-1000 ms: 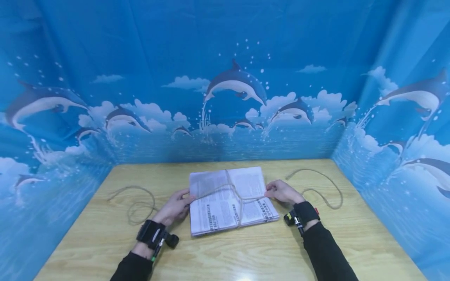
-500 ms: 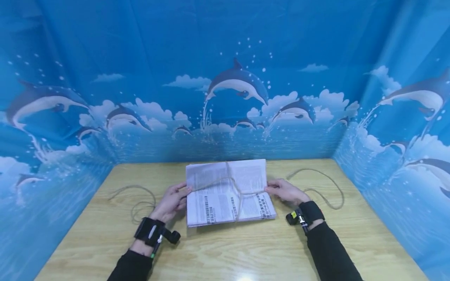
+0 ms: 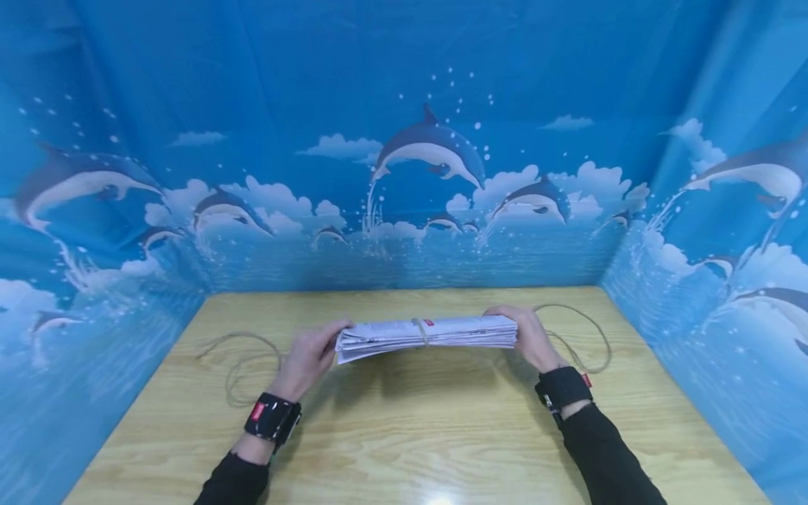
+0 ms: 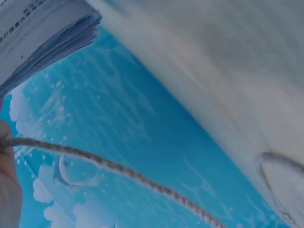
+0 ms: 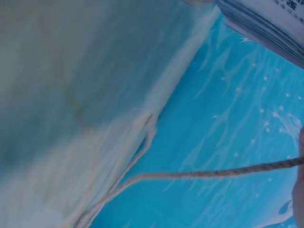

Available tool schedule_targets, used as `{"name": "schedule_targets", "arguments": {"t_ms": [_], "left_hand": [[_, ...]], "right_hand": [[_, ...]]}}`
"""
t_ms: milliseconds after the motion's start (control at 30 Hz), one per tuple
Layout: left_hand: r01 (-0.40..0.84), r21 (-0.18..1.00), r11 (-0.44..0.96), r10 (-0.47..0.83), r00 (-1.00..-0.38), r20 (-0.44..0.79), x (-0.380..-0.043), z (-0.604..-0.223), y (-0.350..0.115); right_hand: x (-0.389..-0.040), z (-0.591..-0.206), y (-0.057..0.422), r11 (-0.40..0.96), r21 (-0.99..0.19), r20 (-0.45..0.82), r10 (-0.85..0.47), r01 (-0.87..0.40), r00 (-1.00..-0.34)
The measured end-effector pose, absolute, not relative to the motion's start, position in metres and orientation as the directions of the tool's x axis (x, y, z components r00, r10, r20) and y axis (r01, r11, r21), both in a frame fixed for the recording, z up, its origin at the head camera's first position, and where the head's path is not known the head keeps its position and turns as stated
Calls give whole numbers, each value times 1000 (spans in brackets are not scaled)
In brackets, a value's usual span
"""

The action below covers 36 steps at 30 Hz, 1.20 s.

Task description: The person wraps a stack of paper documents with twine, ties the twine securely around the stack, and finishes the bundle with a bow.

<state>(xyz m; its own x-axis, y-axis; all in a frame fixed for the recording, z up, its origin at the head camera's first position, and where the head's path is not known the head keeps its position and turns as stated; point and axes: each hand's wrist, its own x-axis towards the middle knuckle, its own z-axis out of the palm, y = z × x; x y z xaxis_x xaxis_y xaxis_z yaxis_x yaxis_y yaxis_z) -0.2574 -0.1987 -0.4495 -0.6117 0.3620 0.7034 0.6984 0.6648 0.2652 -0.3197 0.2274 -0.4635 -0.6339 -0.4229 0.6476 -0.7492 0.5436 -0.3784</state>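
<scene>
A bundle of folded newspapers [image 3: 379, 337] is held up off the table, its layered edge facing me. A thin twine [image 3: 421, 332] crosses its middle. My left hand [image 3: 307, 361] grips the left end, and my right hand [image 3: 530, 340] grips the right end, its fingers partly hidden behind the papers. In the left wrist view the twine [image 4: 118, 167] runs out from the left hand [image 4: 8, 190], beside the newspapers [image 4: 38, 42]. The right wrist view shows twine [image 5: 213, 174] running to the edge of the right hand [image 5: 299, 204], with the newspapers [image 5: 270, 28] at the top corner.
Loose twine tails lie on the wooden table [image 3: 404, 442]: one left tail [image 3: 235, 372] and one right tail [image 3: 606, 344]. A blue dolphin-printed curtain [image 3: 303, 259] encloses the table at the back and both sides.
The bundle has come up off the table and tipped, so its top face has turned away and its layered edge shows. Both hands have turned with it.
</scene>
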Motion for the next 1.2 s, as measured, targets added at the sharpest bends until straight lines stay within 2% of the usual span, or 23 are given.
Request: {"name": "schedule_targets", "arguments": {"t_ms": [100, 167, 400, 500, 667, 900, 1067, 1200], "left_hand": [[713, 294, 637, 403, -633, 661, -256, -452, -199], [710, 341, 616, 416, -661, 625, -256, -451, -200], [614, 489, 620, 474, -789, 390, -253, -445, -199], [583, 464, 666, 503, -811, 298, -249, -452, -197], [557, 434, 708, 526, -826, 202, -245, -467, -190], [427, 479, 767, 438, -894, 94, -246, -464, -186], [411, 424, 807, 423, -903, 70, -249, -463, -190], [375, 363, 853, 373, -925, 79, -251, -462, -190]], "right_hand": [[-317, -465, 234, 565, -344, 631, -453, -750, -630], [-316, -462, 238, 584, -345, 598, -467, -735, -651], [-313, -455, 240, 659, -470, 390, -443, -588, -808], [-312, -461, 239, 678, -484, 329, -446, -554, -833], [-312, -473, 236, 703, -449, 297, -466, -552, -834], [-309, -472, 238, 759, -426, 182, -460, -492, -869], [-310, -469, 245, 787, -423, 82, -460, -449, -884], [-311, -466, 252, 793, -402, 81, -467, -458, -880]]}}
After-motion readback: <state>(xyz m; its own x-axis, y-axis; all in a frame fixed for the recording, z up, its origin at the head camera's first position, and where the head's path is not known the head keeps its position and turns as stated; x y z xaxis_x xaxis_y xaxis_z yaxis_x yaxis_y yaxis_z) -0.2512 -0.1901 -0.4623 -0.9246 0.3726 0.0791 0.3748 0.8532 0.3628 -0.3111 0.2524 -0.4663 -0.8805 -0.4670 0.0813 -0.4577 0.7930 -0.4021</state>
